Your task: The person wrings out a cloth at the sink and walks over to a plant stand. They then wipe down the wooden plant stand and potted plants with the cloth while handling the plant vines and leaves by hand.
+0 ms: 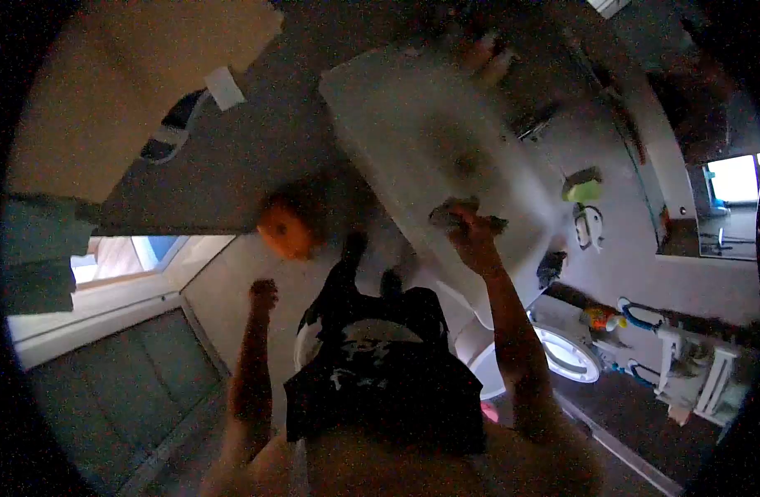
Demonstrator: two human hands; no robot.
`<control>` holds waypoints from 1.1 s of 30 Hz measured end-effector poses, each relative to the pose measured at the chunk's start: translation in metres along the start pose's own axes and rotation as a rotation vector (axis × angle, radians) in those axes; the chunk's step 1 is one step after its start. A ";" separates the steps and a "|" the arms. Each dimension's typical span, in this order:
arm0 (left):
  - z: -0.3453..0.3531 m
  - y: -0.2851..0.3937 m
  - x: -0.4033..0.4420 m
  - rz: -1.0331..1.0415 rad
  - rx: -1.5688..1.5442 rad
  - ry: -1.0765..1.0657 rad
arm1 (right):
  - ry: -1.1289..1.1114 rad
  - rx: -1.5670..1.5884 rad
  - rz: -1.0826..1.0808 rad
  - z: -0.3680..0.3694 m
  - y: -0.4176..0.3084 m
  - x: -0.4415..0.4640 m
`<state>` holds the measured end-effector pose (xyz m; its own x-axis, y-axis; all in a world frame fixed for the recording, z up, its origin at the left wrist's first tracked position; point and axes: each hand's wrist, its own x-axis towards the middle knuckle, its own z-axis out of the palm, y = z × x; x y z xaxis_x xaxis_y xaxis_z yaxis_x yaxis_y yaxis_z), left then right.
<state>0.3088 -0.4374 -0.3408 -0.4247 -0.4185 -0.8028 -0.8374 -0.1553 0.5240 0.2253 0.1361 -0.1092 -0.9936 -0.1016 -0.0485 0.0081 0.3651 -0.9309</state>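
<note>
My right hand is stretched forward over a white bathtub-like basin. Its fingers are closed on a crumpled greyish cloth, which lies against or just above the white surface; contact is hard to tell in the dim light. My left hand hangs low at the left with its fingers curled in, and nothing shows in it. Just beyond that hand is a round orange tub or bucket, blurred and dark on its far side.
A toilet-like white ring is at the lower right, near a white rack. A green item lies beside the basin. Blurred bottle-like shapes stand at its far end. A doorway is at the left.
</note>
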 end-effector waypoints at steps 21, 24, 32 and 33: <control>-0.071 0.049 -0.334 -0.021 -0.841 -0.215 | -0.810 0.058 -0.572 0.381 -0.164 -0.089; -0.134 -0.017 -0.237 -0.118 -1.073 -0.309 | -0.965 0.042 -0.220 0.460 -0.178 -0.097; -0.283 -0.060 -0.159 0.290 -1.122 -0.034 | -1.208 0.074 -0.540 0.612 -0.252 -0.116; -0.290 -0.070 -0.144 0.237 -1.229 -0.151 | -1.232 0.063 -0.546 0.624 -0.256 -0.113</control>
<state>0.5287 -0.6258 -0.1792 -0.6236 -0.4563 -0.6348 0.1024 -0.8527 0.5123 0.4053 -0.5237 -0.0914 -0.1259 -0.9895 0.0704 -0.3147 -0.0275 -0.9488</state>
